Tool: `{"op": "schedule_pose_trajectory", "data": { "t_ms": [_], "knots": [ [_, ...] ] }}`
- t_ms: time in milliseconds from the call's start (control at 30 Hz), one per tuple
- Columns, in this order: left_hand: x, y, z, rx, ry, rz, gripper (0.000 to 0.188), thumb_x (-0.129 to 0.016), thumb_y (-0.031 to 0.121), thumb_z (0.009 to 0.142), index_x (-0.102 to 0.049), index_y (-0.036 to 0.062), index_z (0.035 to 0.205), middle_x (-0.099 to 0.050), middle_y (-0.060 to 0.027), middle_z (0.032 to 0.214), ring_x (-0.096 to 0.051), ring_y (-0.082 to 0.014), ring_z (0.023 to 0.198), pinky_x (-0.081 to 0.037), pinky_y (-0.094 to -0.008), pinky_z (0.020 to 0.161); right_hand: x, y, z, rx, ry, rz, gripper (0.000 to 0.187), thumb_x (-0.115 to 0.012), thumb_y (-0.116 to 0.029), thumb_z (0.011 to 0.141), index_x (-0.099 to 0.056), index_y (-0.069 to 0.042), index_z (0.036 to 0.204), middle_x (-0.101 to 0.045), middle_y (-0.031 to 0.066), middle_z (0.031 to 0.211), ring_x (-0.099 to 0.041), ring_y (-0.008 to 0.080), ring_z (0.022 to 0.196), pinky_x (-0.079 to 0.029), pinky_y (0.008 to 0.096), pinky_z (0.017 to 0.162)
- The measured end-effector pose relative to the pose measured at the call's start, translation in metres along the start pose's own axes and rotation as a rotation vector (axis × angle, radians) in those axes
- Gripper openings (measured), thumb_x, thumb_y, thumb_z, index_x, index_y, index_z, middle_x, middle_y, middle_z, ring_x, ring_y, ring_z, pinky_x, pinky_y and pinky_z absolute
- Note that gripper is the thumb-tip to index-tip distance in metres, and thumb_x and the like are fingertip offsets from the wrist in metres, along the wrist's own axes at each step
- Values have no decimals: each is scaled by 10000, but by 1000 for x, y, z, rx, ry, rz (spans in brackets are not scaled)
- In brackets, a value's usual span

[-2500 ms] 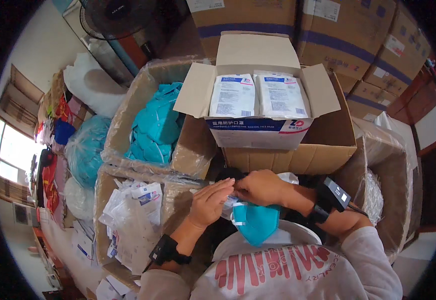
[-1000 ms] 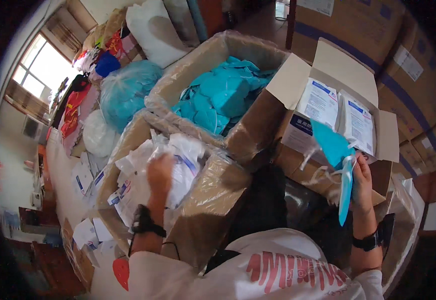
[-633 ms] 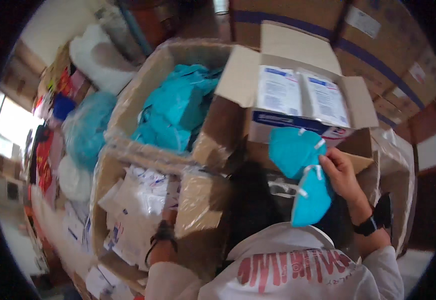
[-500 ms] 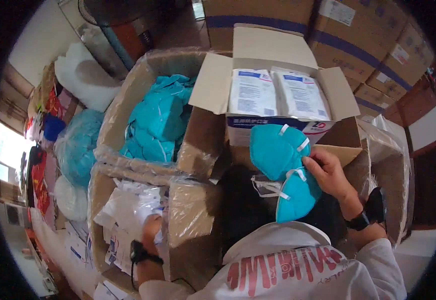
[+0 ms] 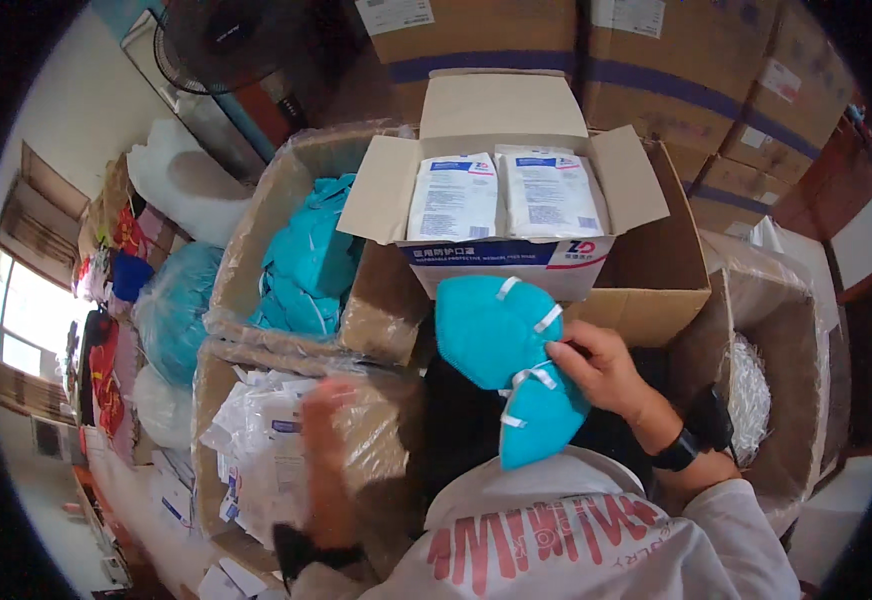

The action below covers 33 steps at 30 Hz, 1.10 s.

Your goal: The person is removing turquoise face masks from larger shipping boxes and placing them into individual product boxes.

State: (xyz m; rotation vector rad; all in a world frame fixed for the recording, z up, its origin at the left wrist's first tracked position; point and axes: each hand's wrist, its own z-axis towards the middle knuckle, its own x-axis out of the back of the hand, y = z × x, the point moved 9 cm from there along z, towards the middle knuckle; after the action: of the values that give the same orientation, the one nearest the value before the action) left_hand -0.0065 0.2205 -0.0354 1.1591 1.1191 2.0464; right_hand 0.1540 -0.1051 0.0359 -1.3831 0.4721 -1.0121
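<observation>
My right hand [image 5: 601, 370] is closed, pinching teal cup-shaped face masks by their edges. The upper mask [image 5: 491, 330] and the lower mask [image 5: 544, 420] hang in front of my chest, with white tabs along their rims. My left hand [image 5: 328, 400] is smeared by motion above the inner edge of a carton of white printed wrappers [image 5: 266, 430]; its fingers cannot be made out. Just beyond the masks, an opened white and blue box [image 5: 486, 258] holds two upright stacks of white packets [image 5: 554, 195].
Several loose teal masks [image 5: 306, 250] fill a plastic-lined carton at the far left. A carton at right contains a bundle of white strands [image 5: 749, 400]. Taped brown cartons [image 5: 676, 90] are stacked behind. Stuffed plastic bags [image 5: 181, 300] and a black fan [image 5: 218, 45] stand left.
My left hand has come up and right from among the wrappers. The held masks and the white box sit further left in view, as the view has shifted.
</observation>
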Motion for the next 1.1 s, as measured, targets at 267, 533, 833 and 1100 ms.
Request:
{"op": "schedule_pose_trajectory", "data": {
  "t_ms": [267, 533, 833, 1100],
  "knots": [
    [-196, 86, 28, 548, 34, -850, 366, -503, 277, 888, -475, -5, 1119, -544, -87, 1064, -527, -189, 967, -414, -337, 848, 70, 83, -55, -200, 517, 164, 222, -465, -240, 904, -513, -33, 972, -535, 30, 882, -505, 117, 804, -423, 257, 728],
    [-207, 66, -8, 732, -80, -803, 398, -492, 270, 894, -429, 8, 1186, -502, -110, 1154, -495, -224, 1047, -390, -373, 903, 103, 170, -141, -527, 945, 745, 368, -448, -308, 908, -404, -53, 1169, -494, 65, 1064, -500, 163, 941, -433, 307, 824],
    [-250, 97, -24, 742, -225, -1024, 577, -327, 464, 909, -338, 7, 1261, -430, -132, 1254, -444, -249, 1136, -354, -394, 957, 10, 109, -69, -358, 483, 745, 320, -530, -64, 850, -362, -53, 1122, -449, -21, 786, -418, 44, 692, -358, 194, 604],
    [-251, 88, -25, 741, -256, -1020, 527, -406, 425, 896, -366, 41, 1256, -466, -127, 1226, -461, -261, 1119, -346, -424, 959, 0, 106, -68, -328, 364, 495, 204, -525, -94, 866, -380, -62, 1006, -422, -20, 745, -417, 42, 680, -351, 194, 593]
  ]
}}
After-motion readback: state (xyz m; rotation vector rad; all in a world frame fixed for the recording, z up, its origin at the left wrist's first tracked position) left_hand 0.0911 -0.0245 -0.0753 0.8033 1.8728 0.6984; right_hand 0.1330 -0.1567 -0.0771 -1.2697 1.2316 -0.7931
